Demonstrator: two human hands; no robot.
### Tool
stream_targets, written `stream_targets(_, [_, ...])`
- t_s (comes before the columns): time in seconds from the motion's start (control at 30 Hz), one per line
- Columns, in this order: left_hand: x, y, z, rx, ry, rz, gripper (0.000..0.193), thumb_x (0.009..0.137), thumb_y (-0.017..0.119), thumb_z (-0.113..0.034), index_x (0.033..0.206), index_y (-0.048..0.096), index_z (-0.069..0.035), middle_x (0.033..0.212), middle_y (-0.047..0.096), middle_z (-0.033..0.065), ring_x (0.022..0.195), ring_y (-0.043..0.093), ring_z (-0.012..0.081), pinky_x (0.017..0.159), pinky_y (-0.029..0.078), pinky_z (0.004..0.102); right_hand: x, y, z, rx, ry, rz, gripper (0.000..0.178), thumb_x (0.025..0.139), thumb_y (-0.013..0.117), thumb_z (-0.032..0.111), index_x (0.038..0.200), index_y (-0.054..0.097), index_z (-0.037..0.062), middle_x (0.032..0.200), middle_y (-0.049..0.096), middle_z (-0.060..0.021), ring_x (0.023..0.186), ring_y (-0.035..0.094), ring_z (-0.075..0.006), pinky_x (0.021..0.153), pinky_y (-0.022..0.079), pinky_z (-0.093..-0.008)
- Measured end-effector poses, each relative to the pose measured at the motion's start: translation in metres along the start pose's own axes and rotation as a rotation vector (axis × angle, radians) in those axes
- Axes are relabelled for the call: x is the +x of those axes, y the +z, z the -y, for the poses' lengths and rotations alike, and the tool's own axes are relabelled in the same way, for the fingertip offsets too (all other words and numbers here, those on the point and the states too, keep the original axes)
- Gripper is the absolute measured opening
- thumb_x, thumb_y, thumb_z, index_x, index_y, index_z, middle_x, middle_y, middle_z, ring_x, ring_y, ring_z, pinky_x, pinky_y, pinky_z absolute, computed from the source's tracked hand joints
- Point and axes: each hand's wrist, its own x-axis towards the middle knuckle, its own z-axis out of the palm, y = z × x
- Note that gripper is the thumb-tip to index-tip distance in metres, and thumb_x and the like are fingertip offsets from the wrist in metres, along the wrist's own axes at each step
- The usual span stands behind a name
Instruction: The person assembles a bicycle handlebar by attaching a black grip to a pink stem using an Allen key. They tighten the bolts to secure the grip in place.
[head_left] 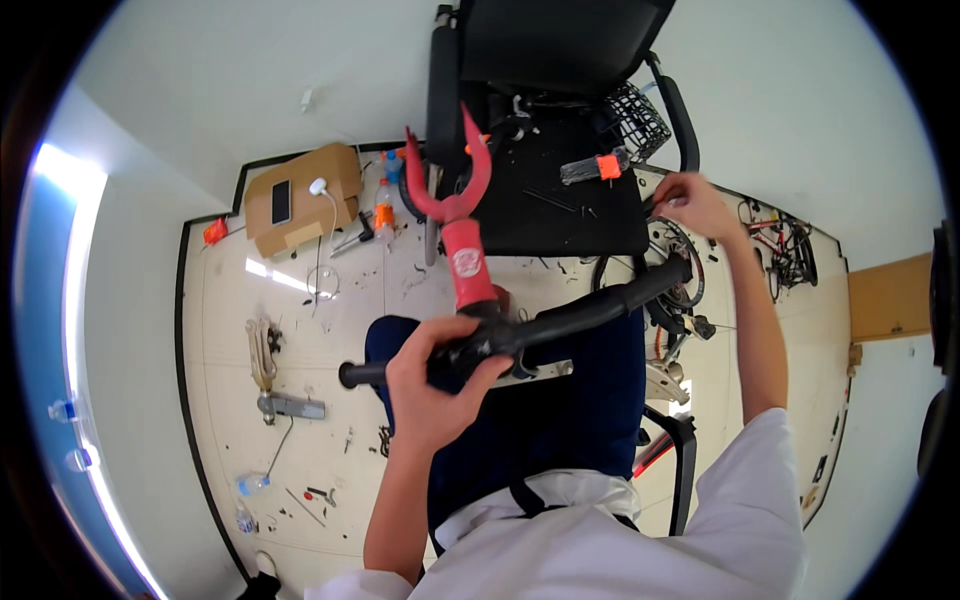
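My left hand (428, 392) is wrapped round the middle of a black handlebar (590, 312), at its stem. A red bicycle fork (466, 250) is joined there and points away from me, its two prongs over the front left of a black chair seat (535, 215). The bar lies slantwise above my lap, its right end higher in the picture. My right hand (690, 203) is off the bar, at the right edge of the seat. Its fingers are pinched together; what they hold, if anything, I cannot make out.
On the chair are an orange-and-black packet (597, 167), a black wire basket (638, 122) and thin rods. Left on the floor are cardboard (300, 195) with a phone (281, 202), bottles (384, 207) and a metal bike part (262, 355). A wheel (682, 262) stands right.
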Motion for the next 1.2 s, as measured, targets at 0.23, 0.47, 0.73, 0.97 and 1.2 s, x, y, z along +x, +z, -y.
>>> stream_targets(0.23, [0.004,0.004,-0.014,0.086,-0.063,0.061,0.047,0.061,0.092,-0.008,0.099,0.066,0.0,0.1,0.073,0.0125,0.088,0.071,0.0217,0.08,0.055,0.0298,0.098,0.107,-0.164,-0.111,0.059,-0.193,0.019,0.075,0.075,0.01,0.092,0.072,0.0026,0.082,0.074,-0.0115,0.079,0.073,-0.022,0.073,0.056,-0.0335])
stream_targets(0.47, [0.021,0.005,-0.029,0.228,-0.016,0.097,0.047,0.057,0.093,-0.01,0.096,0.07,0.0,0.099,0.074,0.0144,0.087,0.072,0.0219,0.081,0.055,0.0298,0.137,0.133,-0.206,-0.108,0.052,-0.326,0.018,0.082,0.078,0.022,0.092,0.077,0.007,0.085,0.075,-0.0108,0.08,0.073,-0.0216,0.075,0.056,-0.0333])
stream_targets(0.73, [0.016,0.013,-0.028,0.064,-0.194,0.027,0.06,0.062,0.095,-0.01,0.106,0.056,0.001,0.106,0.074,0.0145,0.091,0.071,0.0171,0.088,0.054,0.0296,0.113,0.046,-0.184,0.044,0.121,-0.402,0.036,0.088,0.059,0.015,0.118,0.068,-0.0031,0.088,0.071,-0.0104,0.068,0.06,-0.0152,0.067,0.05,-0.0312])
stream_targets(0.97, [0.006,0.004,-0.025,0.006,-0.121,0.089,0.018,0.091,0.066,-0.005,0.104,0.058,0.005,0.101,0.074,0.0153,0.089,0.071,0.0176,0.086,0.053,0.0282,0.008,0.018,0.092,0.58,-0.277,-0.15,0.035,0.106,0.049,0.018,0.132,0.055,-0.0041,0.126,0.067,-0.016,0.108,0.067,-0.0183,0.089,0.055,-0.03])
stream_targets(1.2, [0.005,0.0,-0.02,0.009,-0.049,0.099,0.011,0.091,0.061,-0.001,0.1,0.059,0.005,0.092,0.075,0.0146,0.079,0.072,0.0169,0.075,0.053,0.0264,-0.067,0.127,0.209,0.704,-0.394,0.308,0.027,0.106,0.048,0.013,0.126,0.058,-0.0019,0.122,0.069,-0.0136,0.105,0.071,-0.0213,0.09,0.057,-0.0312])
